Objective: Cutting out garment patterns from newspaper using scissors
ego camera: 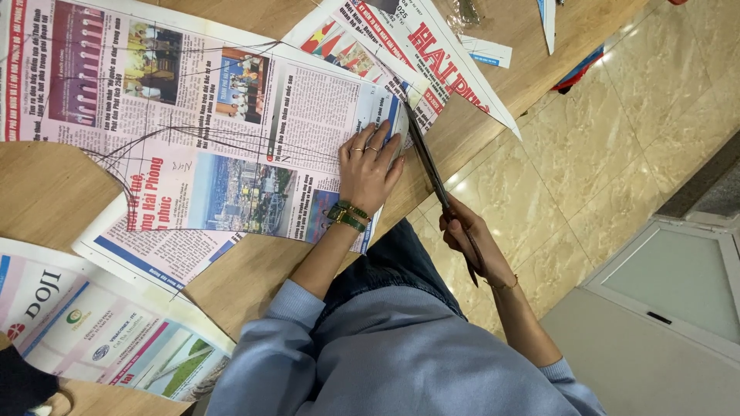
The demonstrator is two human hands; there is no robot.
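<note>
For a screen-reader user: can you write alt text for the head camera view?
A person's right hand cuts with long scissors along the edge of a newspaper sheet, which the left hand presses flat on a wooden table. More newspaper lies nearby, above a tiled floor.

Left hand (371,166) lies flat, fingers spread, pressing a newspaper sheet (193,123) with drawn dark curved lines onto the wooden table (46,189); rings on two fingers, green-strapped watch (347,216) at the wrist. Right hand (470,239) grips the handles of long dark scissors (435,181), blades running up along the sheet's right edge, tip just beside the left fingertips, next to a second newspaper (416,54) with red lettering. More newspaper (92,331) lies lower left, blue sleeves and jeans at bottom, beige tiled floor (617,131) right of the table.
</note>
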